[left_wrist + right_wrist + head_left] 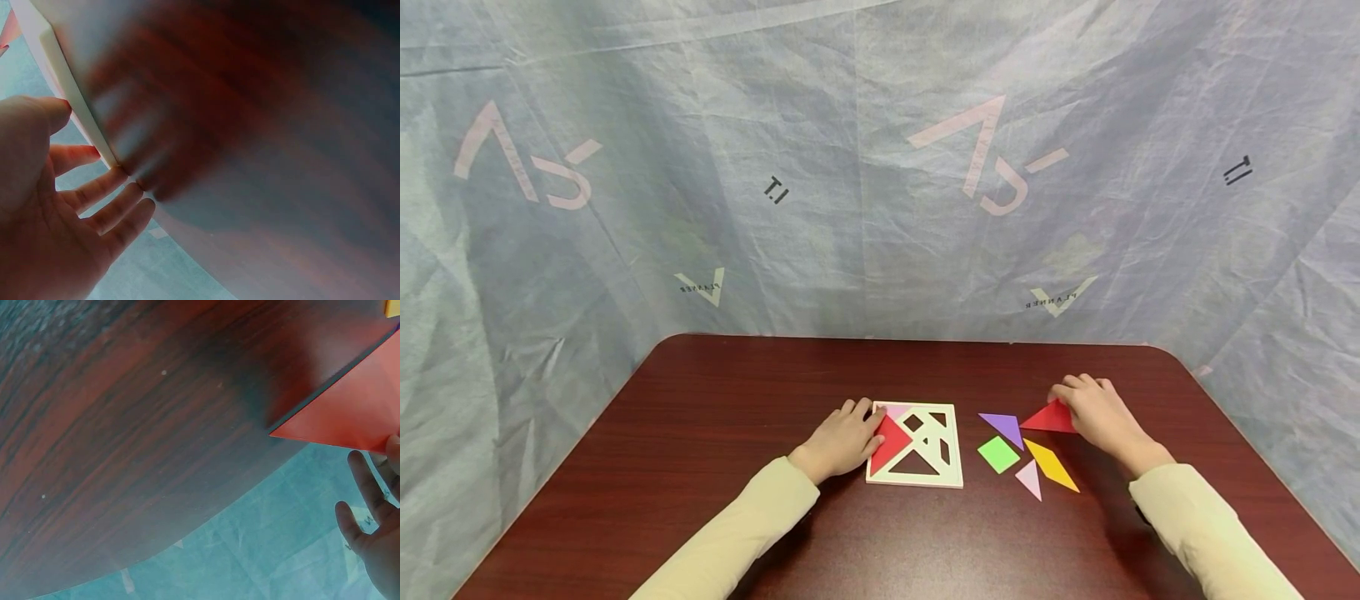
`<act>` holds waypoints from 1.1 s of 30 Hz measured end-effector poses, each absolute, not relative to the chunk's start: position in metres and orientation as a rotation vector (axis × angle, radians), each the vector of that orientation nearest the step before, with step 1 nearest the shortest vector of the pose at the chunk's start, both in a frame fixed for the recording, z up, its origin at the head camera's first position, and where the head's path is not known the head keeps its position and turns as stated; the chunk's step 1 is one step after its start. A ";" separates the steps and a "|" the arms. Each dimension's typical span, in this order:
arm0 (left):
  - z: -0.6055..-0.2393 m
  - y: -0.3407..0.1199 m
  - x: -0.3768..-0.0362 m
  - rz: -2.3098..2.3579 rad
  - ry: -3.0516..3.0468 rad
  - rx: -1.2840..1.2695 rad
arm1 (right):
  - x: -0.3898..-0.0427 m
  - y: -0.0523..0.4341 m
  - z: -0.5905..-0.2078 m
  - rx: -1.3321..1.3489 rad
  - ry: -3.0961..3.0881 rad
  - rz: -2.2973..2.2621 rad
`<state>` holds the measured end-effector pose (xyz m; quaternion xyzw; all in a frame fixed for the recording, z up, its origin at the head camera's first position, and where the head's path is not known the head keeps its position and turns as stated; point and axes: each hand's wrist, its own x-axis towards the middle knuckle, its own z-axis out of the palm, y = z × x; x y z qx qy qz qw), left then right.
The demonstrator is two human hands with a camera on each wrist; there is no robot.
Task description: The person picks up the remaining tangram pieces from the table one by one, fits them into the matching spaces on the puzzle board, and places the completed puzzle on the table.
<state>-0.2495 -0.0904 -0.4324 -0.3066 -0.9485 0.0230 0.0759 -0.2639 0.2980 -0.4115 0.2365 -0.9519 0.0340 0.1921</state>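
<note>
A square white tangram board (957, 446) lies on the table with a large red triangle (891, 443) and part of a pink piece (896, 411) at its left side. My left hand (842, 442) rests at that side, thumb and index finger reaching over the edge onto the red triangle. In the left wrist view its other fingers (128, 231) lie fairly straight beside the board's rim (81, 106). Over at the right, my right hand (1097, 412) pinches a second large red triangle (1051, 419) by its far edge; the right wrist view shows this triangle (356, 403) over the table.
Between the hands lie a purple triangle (1006, 427), a green square (998, 455), a yellow parallelogram (1051, 467) and a small pink triangle (1031, 481). The dark red wooden table (880, 542) ends at a hanging grey printed cloth (857, 208).
</note>
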 end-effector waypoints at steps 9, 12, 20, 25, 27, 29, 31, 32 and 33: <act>-0.432 -0.090 -0.250 0.089 -2.836 -0.915 | -0.262 0.296 -0.408 0.684 -2.620 0.094; -0.432 -0.090 -0.250 0.094 -2.844 -0.910 | -0.261 0.293 -0.407 0.694 -2.603 0.105; -0.431 -0.090 -0.248 0.085 -2.844 -0.910 | -0.259 0.282 -0.405 0.731 -2.583 0.112; -0.432 -0.091 -0.249 0.087 -2.838 -0.911 | -0.257 0.274 -0.404 0.751 -2.579 0.117; -0.432 -0.090 -0.249 0.088 -2.837 -0.912 | -0.256 0.271 -0.403 0.757 -2.569 0.126; -0.432 -0.090 -0.249 0.087 -2.838 -0.913 | -0.255 0.269 -0.402 0.764 -2.556 0.135; -0.432 -0.090 -0.250 0.087 -2.839 -0.912 | -0.254 0.266 -0.402 0.774 -2.541 0.142; -0.433 -0.090 -0.250 0.089 -2.841 -0.912 | -0.254 0.265 -0.402 0.779 -2.533 0.144; -0.433 -0.090 -0.250 0.089 -2.841 -0.911 | -0.254 0.263 -0.402 0.784 -2.527 0.145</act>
